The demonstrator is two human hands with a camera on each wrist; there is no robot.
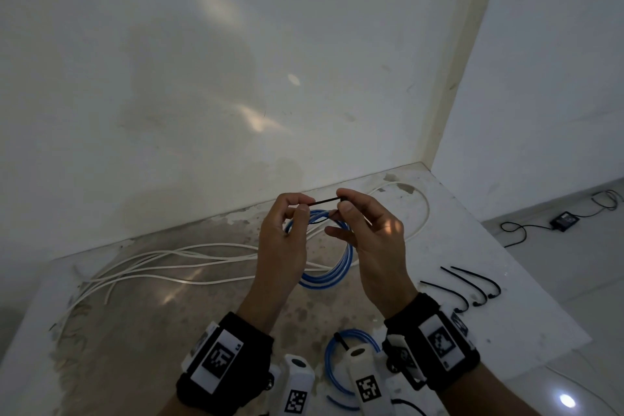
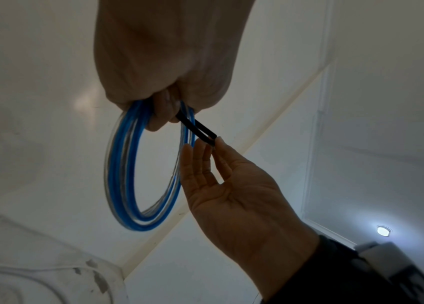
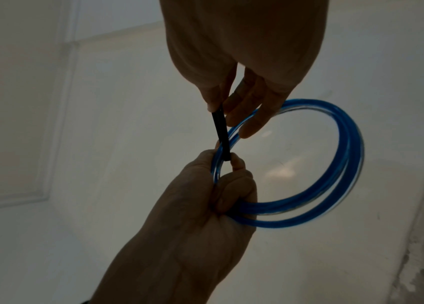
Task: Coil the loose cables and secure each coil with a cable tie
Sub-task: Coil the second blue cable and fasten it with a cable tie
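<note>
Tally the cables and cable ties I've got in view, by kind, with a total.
Blue cable coils: 2, one gripped by the left hand at, one lying near the wrists.
Loose white cables: a tangle, strands uncountable, taken as 1.
Black cable ties: 4, one pinched between both hands, three spare on the table.
Total: 7.

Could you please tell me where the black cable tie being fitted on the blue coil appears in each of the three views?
Head: cable tie upper centre, between left hand and right hand.
Left wrist: centre, slanting down-right.
Right wrist: left of centre, near-vertical.
Shared landmark: the blue coil it loops around.
</note>
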